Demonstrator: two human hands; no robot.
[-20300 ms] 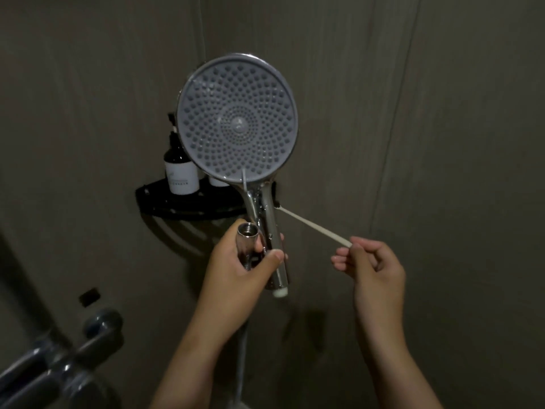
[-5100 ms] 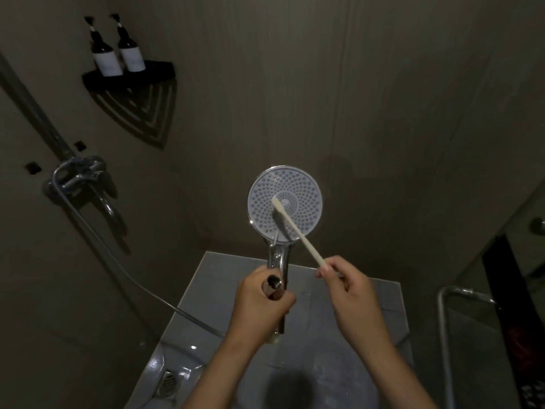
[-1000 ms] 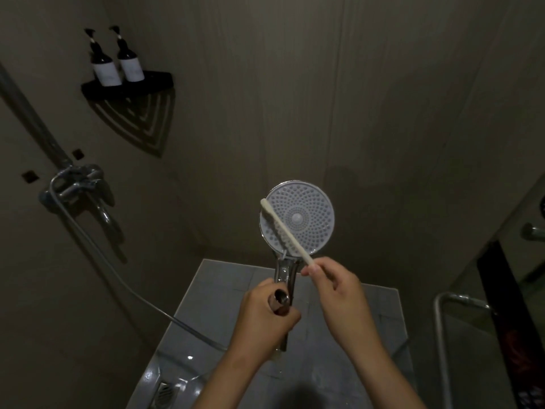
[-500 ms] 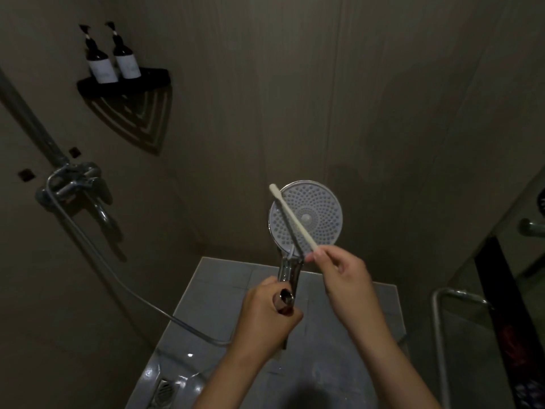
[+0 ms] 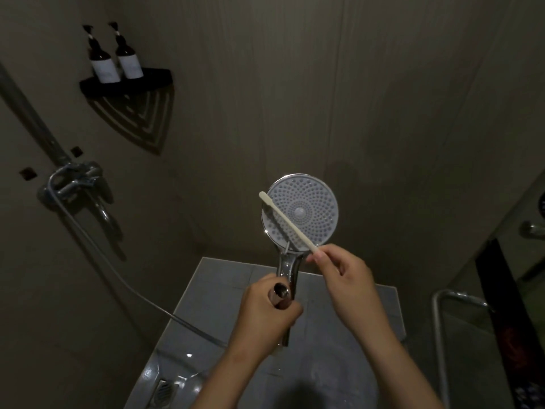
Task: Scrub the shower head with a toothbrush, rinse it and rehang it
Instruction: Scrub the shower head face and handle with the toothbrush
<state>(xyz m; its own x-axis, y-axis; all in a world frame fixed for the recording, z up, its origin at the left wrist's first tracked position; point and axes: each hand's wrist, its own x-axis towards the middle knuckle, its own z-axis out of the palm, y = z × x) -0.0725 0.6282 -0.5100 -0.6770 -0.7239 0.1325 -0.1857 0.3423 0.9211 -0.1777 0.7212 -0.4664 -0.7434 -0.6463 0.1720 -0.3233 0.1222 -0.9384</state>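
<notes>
The left hand (image 5: 265, 317) is curling tight round the chrome handle (image 5: 287, 268) of the shower head (image 5: 312, 208), clamping a metal fitting (image 5: 280, 293) alongside it and holding the round face up above the floor (image 5: 218, 290). The right hand (image 5: 345, 278) is pinching the pale toothbrush (image 5: 283, 219) near its tail, with the brush end lying across the face's left side. The chrome is looking slippery and the head probably top-heavy, so the handle seems the sound grip; the thin brush is likely flexing if pressed hard

Left hand (image 5: 267, 317): grips shower head (image 5: 303, 212) handle.
Right hand (image 5: 345, 278): pinches toothbrush (image 5: 287, 221) across the face's left side.
</notes>
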